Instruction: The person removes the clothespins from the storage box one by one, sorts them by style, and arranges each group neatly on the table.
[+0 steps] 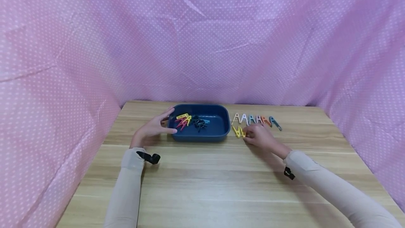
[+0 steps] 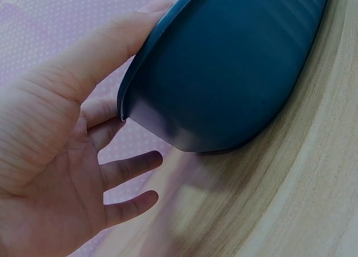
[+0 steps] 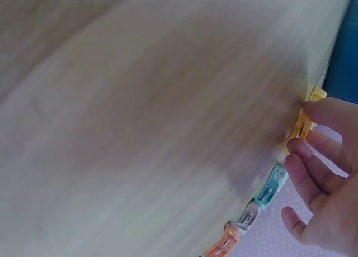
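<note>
My left hand (image 1: 151,128) is at the left end of a dark blue plastic basin (image 1: 202,138). In the left wrist view its thumb lies over the basin's rim (image 2: 146,50), two fingers meet the rim from outside, and the other two stick out free. With thumb and fingertips, my right hand (image 1: 261,137) pinches a yellow clothespin (image 1: 243,132) just right of the basin; the same yellow clothespin (image 3: 302,123) shows in the right wrist view. Another yellow clothespin (image 1: 236,132) lies beside it. Inside the basin are red clothespins (image 1: 181,124), yellow ones, a blue one and dark ones.
Behind the right hand, a row of clothespins runs rightward: a cream one (image 1: 236,118), a white one (image 1: 244,118), a teal one (image 1: 251,119), a purple one, an orange one (image 1: 266,121) and a dark teal one (image 1: 275,123). The wooden table (image 1: 202,182) ends at a pink dotted curtain (image 1: 202,52).
</note>
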Demonstrator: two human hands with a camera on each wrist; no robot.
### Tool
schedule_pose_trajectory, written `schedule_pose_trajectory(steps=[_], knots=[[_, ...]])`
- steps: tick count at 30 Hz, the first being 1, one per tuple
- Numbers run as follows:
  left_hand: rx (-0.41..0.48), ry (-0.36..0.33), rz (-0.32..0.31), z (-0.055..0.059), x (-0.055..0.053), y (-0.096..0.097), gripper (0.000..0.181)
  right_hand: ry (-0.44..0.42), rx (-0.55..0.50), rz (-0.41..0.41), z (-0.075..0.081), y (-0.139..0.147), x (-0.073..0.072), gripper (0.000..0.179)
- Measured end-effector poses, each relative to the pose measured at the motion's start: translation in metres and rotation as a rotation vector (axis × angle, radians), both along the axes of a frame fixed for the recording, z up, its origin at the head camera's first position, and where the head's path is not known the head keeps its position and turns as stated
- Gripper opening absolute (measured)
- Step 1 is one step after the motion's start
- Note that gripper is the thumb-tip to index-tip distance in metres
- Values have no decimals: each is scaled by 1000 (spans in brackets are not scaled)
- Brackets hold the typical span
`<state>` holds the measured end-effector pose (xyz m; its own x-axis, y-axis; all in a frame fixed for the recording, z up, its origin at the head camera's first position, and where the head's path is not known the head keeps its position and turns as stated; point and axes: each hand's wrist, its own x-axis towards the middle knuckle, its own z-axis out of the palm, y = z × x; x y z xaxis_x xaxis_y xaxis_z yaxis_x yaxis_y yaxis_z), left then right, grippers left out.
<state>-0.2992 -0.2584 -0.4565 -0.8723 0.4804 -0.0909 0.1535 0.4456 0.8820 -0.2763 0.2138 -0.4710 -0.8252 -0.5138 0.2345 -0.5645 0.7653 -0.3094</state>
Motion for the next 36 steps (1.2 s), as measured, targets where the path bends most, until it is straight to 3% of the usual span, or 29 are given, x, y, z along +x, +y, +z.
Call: schedule_pose_trajectory(steps=[11, 17, 30, 36], knots=[[6, 14, -4, -3, 1, 1, 102, 35, 22, -12, 3, 0, 3, 28], [5, 13, -8, -3, 2, 2, 102, 13, 4, -24, 9, 0, 4, 28], [6, -3, 3, 0, 1, 1, 101, 86, -102, 57, 42, -23, -9, 26], [10, -4, 11, -2, 0, 1, 102, 16, -117, 49, 58, -44, -16, 31]])
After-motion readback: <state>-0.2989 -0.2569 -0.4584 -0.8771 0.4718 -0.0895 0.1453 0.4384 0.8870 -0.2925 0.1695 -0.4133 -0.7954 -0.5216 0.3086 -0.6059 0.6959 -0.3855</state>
